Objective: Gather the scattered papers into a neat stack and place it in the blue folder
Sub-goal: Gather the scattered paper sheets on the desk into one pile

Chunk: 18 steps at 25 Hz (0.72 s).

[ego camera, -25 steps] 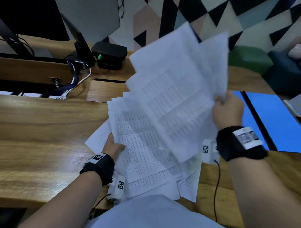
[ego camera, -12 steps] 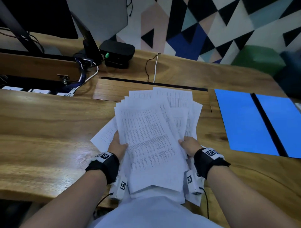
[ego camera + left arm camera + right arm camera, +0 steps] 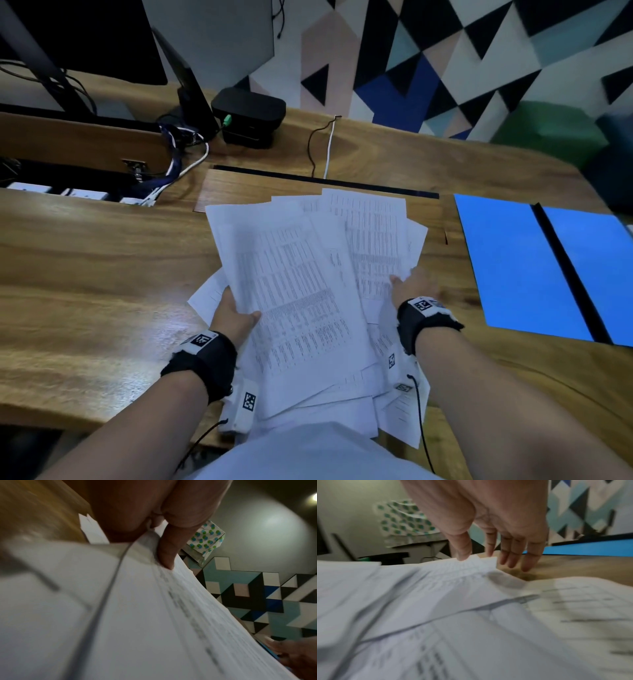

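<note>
A loose pile of printed white papers lies fanned out on the wooden desk in front of me. My left hand grips the left edge of the top sheaf; in the left wrist view its thumb presses down on the papers while the fingers stay hidden beneath. My right hand is at the pile's right edge with straight fingers reaching down to the desk and the thumb touching a sheet's corner. The blue folder lies open flat to the right, apart from the pile.
A black box, a monitor stand and a tangle of cables sit at the back left. Two thin cables run into a slot behind the papers. The desk's front edge is close to my body.
The right hand brought its raised sheaf down onto the pile and let go, then slid out to the pile's right edge. The left hand has stayed on the left edge.
</note>
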Motion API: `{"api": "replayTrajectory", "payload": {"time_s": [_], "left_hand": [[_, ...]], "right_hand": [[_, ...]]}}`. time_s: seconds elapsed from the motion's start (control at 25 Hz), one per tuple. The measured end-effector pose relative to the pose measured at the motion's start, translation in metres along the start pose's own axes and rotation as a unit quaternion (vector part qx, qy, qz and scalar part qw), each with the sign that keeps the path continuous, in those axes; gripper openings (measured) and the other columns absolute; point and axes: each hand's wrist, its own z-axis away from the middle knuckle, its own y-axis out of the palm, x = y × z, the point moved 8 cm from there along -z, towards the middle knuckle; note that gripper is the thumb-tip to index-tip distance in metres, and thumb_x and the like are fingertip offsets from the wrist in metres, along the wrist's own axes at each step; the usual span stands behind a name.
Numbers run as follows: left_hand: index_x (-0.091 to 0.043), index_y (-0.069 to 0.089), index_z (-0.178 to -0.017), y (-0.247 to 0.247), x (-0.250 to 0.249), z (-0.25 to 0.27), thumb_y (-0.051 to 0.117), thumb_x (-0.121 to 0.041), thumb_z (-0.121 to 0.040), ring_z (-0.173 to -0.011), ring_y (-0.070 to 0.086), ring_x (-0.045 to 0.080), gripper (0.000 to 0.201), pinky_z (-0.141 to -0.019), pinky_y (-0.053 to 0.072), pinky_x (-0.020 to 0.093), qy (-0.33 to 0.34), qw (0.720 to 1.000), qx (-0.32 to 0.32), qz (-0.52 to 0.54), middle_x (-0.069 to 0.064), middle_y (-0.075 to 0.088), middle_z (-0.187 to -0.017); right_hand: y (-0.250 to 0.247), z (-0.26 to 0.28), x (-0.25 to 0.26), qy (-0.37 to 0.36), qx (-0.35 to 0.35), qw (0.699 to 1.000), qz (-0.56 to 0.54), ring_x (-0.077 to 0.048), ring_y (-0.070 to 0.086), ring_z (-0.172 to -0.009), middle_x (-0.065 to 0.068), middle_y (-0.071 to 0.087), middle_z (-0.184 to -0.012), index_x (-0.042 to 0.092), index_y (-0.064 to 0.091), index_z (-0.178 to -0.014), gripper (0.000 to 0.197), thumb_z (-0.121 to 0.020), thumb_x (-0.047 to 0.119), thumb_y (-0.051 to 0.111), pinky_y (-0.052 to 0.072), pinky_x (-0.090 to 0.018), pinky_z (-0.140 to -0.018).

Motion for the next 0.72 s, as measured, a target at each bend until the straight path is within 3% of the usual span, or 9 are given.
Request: {"api": "replayTrajectory", "payload": {"time_s": [0.08, 0.2, 0.28, 0.36, 0.44, 0.56, 0.64, 0.72], "left_hand": [[-0.016, 0.038, -0.139, -0.006, 0.011, -0.003, 0.064, 0.004, -0.081, -0.114, 0.057, 0.031, 0.066, -0.1, 0.046, 0.051, -0.032, 0.999, 0.006, 0.006, 0.009, 0.059, -0.126], [-0.012, 0.04, -0.137, -0.002, 0.015, -0.006, 0.068, 0.01, -0.077, -0.113, 0.058, 0.033, 0.07, -0.096, 0.048, 0.047, -0.048, 0.998, 0.034, 0.029, 0.012, 0.059, -0.125], [-0.011, 0.04, -0.133, 0.001, 0.014, -0.005, 0.067, 0.013, -0.075, -0.112, 0.057, 0.033, 0.069, -0.091, 0.049, 0.044, -0.044, 0.997, 0.044, 0.04, 0.012, 0.059, -0.121], [-0.011, 0.041, -0.131, 0.003, 0.012, -0.004, 0.067, 0.014, -0.074, -0.111, 0.057, 0.032, 0.068, -0.09, 0.049, 0.043, -0.041, 0.997, 0.043, 0.049, 0.011, 0.059, -0.12], [-0.011, 0.041, -0.131, 0.004, 0.011, -0.002, 0.066, 0.015, -0.075, -0.108, 0.057, 0.031, 0.067, -0.087, 0.048, 0.041, -0.038, 0.997, 0.04, 0.051, 0.011, 0.059, -0.118], [-0.011, 0.041, -0.129, 0.004, 0.009, -0.001, 0.065, 0.014, -0.076, -0.104, 0.056, 0.029, 0.064, -0.085, 0.047, 0.04, -0.039, 0.998, 0.033, 0.043, 0.01, 0.058, -0.113], [-0.011, 0.041, -0.13, 0.005, 0.007, 0.0, 0.065, 0.015, -0.076, -0.106, 0.057, 0.031, 0.065, -0.085, 0.048, 0.04, -0.038, 0.998, 0.035, 0.042, 0.011, 0.059, -0.114], [-0.01, 0.04, -0.131, 0.007, 0.004, 0.003, 0.063, 0.016, -0.077, -0.106, 0.056, 0.031, 0.065, -0.082, 0.049, 0.037, -0.034, 0.998, 0.036, 0.042, 0.011, 0.058, -0.114]], "right_hand": [[-0.01, -0.006, -0.014, 0.05, -0.014, 0.999, 0.017, -0.035, 0.039, -0.13, -0.018, 0.045, -0.136, 0.004, 0.042, -0.131, 0.075, -0.076, 0.046, 0.07, 0.038, -0.046, -0.102], [0.005, -0.018, 0.001, 0.024, 0.041, 0.993, -0.104, -0.032, 0.048, -0.124, -0.014, 0.048, -0.136, 0.006, 0.038, -0.136, 0.088, -0.065, 0.034, 0.082, 0.042, -0.043, -0.101], [0.012, -0.019, 0.003, 0.057, 0.059, 0.969, -0.233, -0.03, 0.06, -0.107, -0.013, 0.06, -0.126, 0.005, 0.047, -0.129, 0.076, -0.065, 0.029, 0.08, 0.05, -0.042, -0.092], [0.009, -0.016, 0.004, 0.059, 0.044, 0.954, -0.291, -0.027, 0.062, -0.091, -0.014, 0.066, -0.117, 0.004, 0.058, -0.119, 0.045, -0.079, 0.021, 0.069, 0.049, -0.034, -0.081], [-0.008, -0.011, 0.008, 0.028, 0.018, 0.963, -0.269, -0.026, 0.058, -0.084, -0.012, 0.068, -0.11, 0.007, 0.062, -0.114, 0.028, -0.087, 0.016, 0.059, 0.044, -0.03, -0.074], [-0.058, 0.001, 0.021, -0.037, -0.055, 0.975, -0.212, -0.028, 0.056, -0.085, -0.01, 0.066, -0.107, 0.01, 0.061, -0.115, 0.027, -0.092, 0.021, 0.052, 0.039, -0.029, -0.074], [-0.094, 0.007, 0.033, -0.087, -0.11, 0.971, -0.191, -0.033, 0.06, -0.09, -0.014, 0.065, -0.107, 0.011, 0.058, -0.111, 0.023, -0.094, 0.021, 0.048, 0.039, -0.03, -0.073], [-0.131, 0.014, 0.046, -0.144, -0.184, 0.954, -0.188, -0.034, 0.061, -0.089, -0.014, 0.063, -0.095, 0.011, 0.056, -0.105, 0.017, -0.093, 0.018, 0.046, 0.041, -0.031, -0.069]]}}
